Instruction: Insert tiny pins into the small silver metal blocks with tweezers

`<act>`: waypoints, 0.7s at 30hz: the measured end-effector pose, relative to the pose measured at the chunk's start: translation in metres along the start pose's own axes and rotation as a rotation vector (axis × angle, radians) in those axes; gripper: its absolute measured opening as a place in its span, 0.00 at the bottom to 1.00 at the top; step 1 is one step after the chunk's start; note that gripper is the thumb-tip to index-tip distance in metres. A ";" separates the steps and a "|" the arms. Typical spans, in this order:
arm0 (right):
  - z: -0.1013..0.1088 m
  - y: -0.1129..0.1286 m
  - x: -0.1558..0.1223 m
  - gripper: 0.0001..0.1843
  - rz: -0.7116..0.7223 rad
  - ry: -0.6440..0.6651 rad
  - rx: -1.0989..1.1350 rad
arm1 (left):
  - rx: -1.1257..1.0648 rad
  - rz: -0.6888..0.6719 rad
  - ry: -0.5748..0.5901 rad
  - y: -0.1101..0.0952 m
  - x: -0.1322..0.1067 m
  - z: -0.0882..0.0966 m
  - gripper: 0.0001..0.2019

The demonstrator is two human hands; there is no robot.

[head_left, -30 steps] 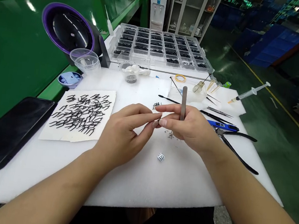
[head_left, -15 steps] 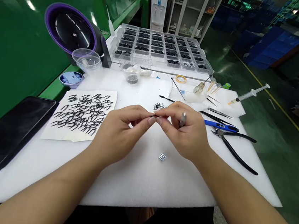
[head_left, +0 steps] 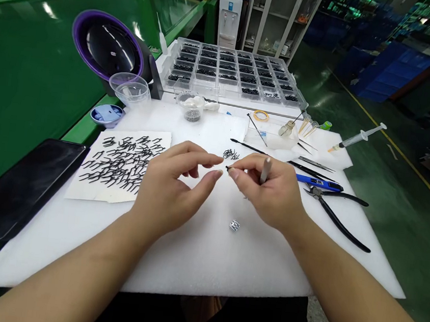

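Observation:
My left hand [head_left: 179, 185] is open above the white foam sheet [head_left: 202, 277], its thumb and forefinger apart with nothing between them. My right hand [head_left: 271, 190] pinches a small black piece [head_left: 228, 168] between thumb and fingertips; its exact shape is too small to tell. A silver metal rod [head_left: 265, 170] also sits in the right hand, its rounded end sticking up between the fingers. Just beyond the fingertips lies a small pile of thin black pieces [head_left: 231, 154]. A little silver metal block [head_left: 234, 225] rests on the foam below the right hand.
Left is white paper [head_left: 81, 188] bearing rows of black U-shaped pieces. Black-handled cutters [head_left: 341, 223], a blue pen-like tool [head_left: 318, 182] and tweezers [head_left: 310, 163] lie right. A compartment box [head_left: 229, 83] stands behind, near a purple-rimmed fan-like device [head_left: 109, 50].
My hands have parted at the fingertips. The left thumb and forefinger have spread open, while the small black piece stays in my right fingers. The view has shifted slightly.

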State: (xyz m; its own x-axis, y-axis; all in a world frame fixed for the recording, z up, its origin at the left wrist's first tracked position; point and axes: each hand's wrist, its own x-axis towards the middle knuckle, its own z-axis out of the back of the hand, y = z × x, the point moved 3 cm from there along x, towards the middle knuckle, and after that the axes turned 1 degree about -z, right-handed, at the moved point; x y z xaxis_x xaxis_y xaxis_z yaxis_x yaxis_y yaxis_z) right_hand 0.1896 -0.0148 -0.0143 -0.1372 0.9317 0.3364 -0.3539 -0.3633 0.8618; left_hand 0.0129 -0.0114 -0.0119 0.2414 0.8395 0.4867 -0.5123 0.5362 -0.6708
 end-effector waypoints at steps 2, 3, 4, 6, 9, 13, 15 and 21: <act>-0.001 -0.006 0.003 0.05 -0.208 0.087 0.185 | 0.039 -0.133 -0.051 -0.005 -0.002 -0.001 0.09; -0.001 -0.008 0.004 0.05 -0.270 0.123 0.270 | 0.038 -0.177 -0.051 -0.006 -0.003 -0.002 0.09; -0.002 -0.010 0.005 0.05 -0.310 0.150 0.342 | 0.035 -0.203 -0.055 -0.007 -0.003 -0.004 0.09; -0.003 -0.012 0.005 0.04 -0.365 0.186 0.432 | 0.028 -0.226 -0.073 -0.006 -0.004 -0.006 0.09; -0.004 -0.013 0.004 0.05 -0.410 0.223 0.424 | -0.010 -0.278 -0.100 -0.006 -0.004 -0.008 0.08; 0.002 -0.010 0.006 0.06 -0.420 0.200 0.291 | 0.015 -0.232 -0.083 -0.004 -0.003 -0.006 0.11; 0.007 -0.008 0.007 0.06 -0.422 0.187 0.234 | 0.038 -0.190 -0.035 -0.003 -0.002 -0.005 0.13; 0.010 -0.013 0.006 0.04 -0.389 0.177 0.093 | 0.024 -0.144 0.182 0.001 -0.003 -0.009 0.08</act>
State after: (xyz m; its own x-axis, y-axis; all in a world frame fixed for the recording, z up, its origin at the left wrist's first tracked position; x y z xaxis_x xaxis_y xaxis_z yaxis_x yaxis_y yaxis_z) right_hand 0.2029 -0.0049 -0.0193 -0.1692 0.9821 -0.0831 -0.3271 0.0236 0.9447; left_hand 0.0191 -0.0128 -0.0187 0.4574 0.7573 0.4661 -0.4807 0.6516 -0.5869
